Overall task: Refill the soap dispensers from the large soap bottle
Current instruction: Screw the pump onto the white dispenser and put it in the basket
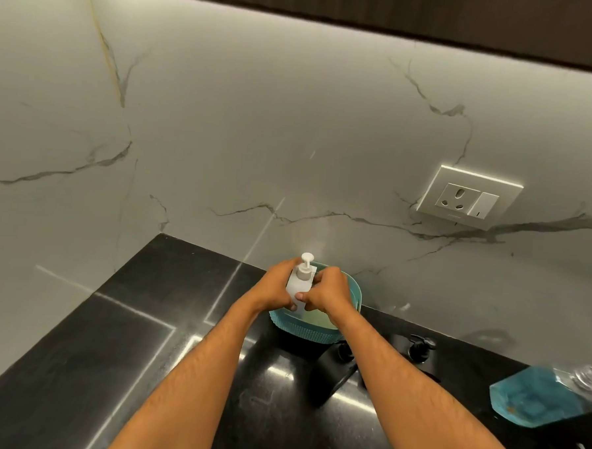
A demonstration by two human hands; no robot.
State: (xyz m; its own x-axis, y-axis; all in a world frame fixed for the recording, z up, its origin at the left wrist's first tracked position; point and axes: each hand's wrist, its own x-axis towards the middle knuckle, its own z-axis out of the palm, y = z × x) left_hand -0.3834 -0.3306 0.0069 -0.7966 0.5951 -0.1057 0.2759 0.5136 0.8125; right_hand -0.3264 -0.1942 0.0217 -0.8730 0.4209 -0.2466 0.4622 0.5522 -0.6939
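Note:
A white soap dispenser [298, 285] with a white pump head stands over a teal basket [354, 289] at the back of the black counter. My left hand [277, 288] grips the dispenser's left side. My right hand [330, 289] holds its right side, thumb on the front. A black pump dispenser [420, 347] stands to the right of the basket. Another black dispenser [331, 370] sits nearer, partly hidden behind my right forearm. At the right edge lies a clear large bottle of blue soap [536, 396] on its side.
The glossy black counter [108, 369] runs from the left corner to the right. A marble wall rises behind it, with a white socket and switch plate [469, 200] at the right. A dark cabinet edge runs along the top.

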